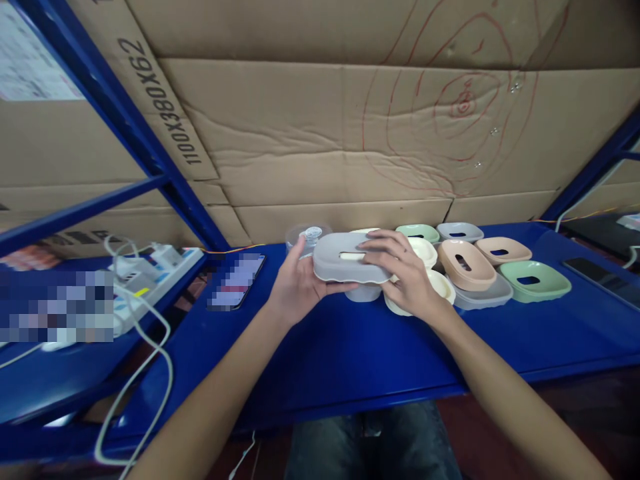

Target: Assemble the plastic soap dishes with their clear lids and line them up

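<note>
Head view, left hand (pixel 299 287) and right hand (pixel 407 270) grip clamped on grey tray (pixel 350 257), blue shelf (pixel 350 347) front bare

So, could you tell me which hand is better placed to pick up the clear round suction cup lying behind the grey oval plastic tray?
Left, probably. The left hand grips the grey oval plastic tray at the end nearest the clear round suction cup; the right hand is farther off.

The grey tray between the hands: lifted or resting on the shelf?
Lifted: both hands, left hand and right hand, grip the grey tray above the blue shelf.
</note>
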`<state>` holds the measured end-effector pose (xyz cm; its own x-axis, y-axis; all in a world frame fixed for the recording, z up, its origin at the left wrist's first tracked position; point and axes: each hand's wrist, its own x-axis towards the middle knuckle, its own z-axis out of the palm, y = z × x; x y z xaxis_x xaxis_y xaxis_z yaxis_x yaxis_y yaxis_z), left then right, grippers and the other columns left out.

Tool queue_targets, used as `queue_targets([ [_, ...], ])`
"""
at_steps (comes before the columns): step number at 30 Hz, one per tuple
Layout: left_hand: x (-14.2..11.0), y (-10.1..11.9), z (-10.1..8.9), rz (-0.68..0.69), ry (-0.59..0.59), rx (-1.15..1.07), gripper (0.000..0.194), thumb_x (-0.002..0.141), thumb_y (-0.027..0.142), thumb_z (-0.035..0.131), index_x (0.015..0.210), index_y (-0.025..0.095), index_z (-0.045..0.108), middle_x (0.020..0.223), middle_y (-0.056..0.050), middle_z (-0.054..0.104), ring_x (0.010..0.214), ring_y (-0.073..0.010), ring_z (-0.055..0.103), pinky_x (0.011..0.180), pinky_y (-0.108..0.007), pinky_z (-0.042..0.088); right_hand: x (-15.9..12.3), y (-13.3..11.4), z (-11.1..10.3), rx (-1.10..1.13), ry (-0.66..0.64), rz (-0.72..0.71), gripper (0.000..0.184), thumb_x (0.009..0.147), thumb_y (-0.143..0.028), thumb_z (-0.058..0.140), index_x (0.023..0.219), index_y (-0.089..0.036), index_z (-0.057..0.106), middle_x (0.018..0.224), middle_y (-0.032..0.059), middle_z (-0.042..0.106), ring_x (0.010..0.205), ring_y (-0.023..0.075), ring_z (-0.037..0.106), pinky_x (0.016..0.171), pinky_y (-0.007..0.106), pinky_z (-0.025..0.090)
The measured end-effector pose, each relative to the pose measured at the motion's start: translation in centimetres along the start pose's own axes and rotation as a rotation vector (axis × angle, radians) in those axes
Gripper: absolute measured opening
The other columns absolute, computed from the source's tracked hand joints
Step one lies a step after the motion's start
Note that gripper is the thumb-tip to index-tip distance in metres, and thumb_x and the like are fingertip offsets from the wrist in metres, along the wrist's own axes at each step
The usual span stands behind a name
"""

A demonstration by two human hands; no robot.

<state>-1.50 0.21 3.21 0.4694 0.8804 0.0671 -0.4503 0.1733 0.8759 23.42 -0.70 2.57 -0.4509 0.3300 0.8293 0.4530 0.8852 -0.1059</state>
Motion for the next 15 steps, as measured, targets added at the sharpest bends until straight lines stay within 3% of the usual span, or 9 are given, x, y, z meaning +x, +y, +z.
queue_targets([
  [4, 0.0, -0.2, -0.2, 0.022, 0.136, 0.021, 0.033, 0.089, 0.037, 0.083, 0.116, 0.018, 0.078, 0.121, -0.011, 0.084, 0.114, -0.0317, 0.08, 0.095, -0.044, 0.071, -0.1, -0.7, 0.3, 0.006, -0.024, 0.048, 0.052, 0.09, -0.006, 0.057, 0.136, -0.03, 0.067, 0.166, 0.0116, 0.052, 0.158, 0.0353, 0.046, 0.127, 0.064, 0.042],
  [6, 0.2, -0.4, -0.3, 0.064, 0.191, 0.02, 0.03, 0.081, 0.029, 0.087, 0.106, 0.016, 0.079, 0.119, -0.011, 0.084, 0.116, -0.0333, 0.079, 0.098, -0.044, 0.069, -0.1, -0.9, 0.7, 0.043, 0.001, 0.133, 0.059, 0.093, -0.01, 0.059, 0.148, -0.032, 0.061, 0.175, 0.0116, 0.042, 0.162, 0.0359, 0.041, 0.131, 0.065, 0.038],
  [8, 0.3, -0.6, -0.3, 0.104, 0.233, 0.029, 0.035, 0.077, 0.025, 0.088, 0.11, 0.016, 0.079, 0.119, -0.012, 0.084, 0.12, -0.0356, 0.078, 0.1, -0.046, 0.069, 0.0, -0.8, 1.0, 0.158, 0.055, 0.255, 0.064, 0.098, -0.019, 0.062, 0.159, -0.035, 0.051, 0.177, 0.0115, 0.039, 0.164, 0.0351, 0.04, 0.132, 0.064, 0.038],
  [11, 0.4, -0.6, -0.1, 0.16, 0.268, 0.05, 0.049, 0.08, 0.024, 0.086, 0.127, 0.016, 0.076, 0.123, -0.014, 0.083, 0.123, -0.0366, 0.076, 0.101, -0.048, 0.067, 0.3, -0.5, 1.4, 0.531, 0.204, 0.528, 0.059, 0.101, -0.039, 0.069, 0.158, -0.036, 0.052, 0.167, 0.0097, 0.055, 0.157, 0.0323, 0.051, 0.125, 0.057, 0.049],
  [15, 0.2, -0.7, 0.3, 0.19, 0.234, 0.123, 0.058, 0.081, 0.029, 0.089, 0.135, 0.015, 0.072, 0.13, -0.017, 0.08, 0.122, -0.0367, 0.076, 0.099, -0.048, 0.067, 1.1, -1.1, 1.3, 1.109, 0.267, 0.921, 0.045, 0.095, -0.063, 0.075, 0.127, -0.031, 0.074, 0.131, 0.0067, 0.079, 0.124, 0.0299, 0.073, 0.1, 0.049, 0.065],
])
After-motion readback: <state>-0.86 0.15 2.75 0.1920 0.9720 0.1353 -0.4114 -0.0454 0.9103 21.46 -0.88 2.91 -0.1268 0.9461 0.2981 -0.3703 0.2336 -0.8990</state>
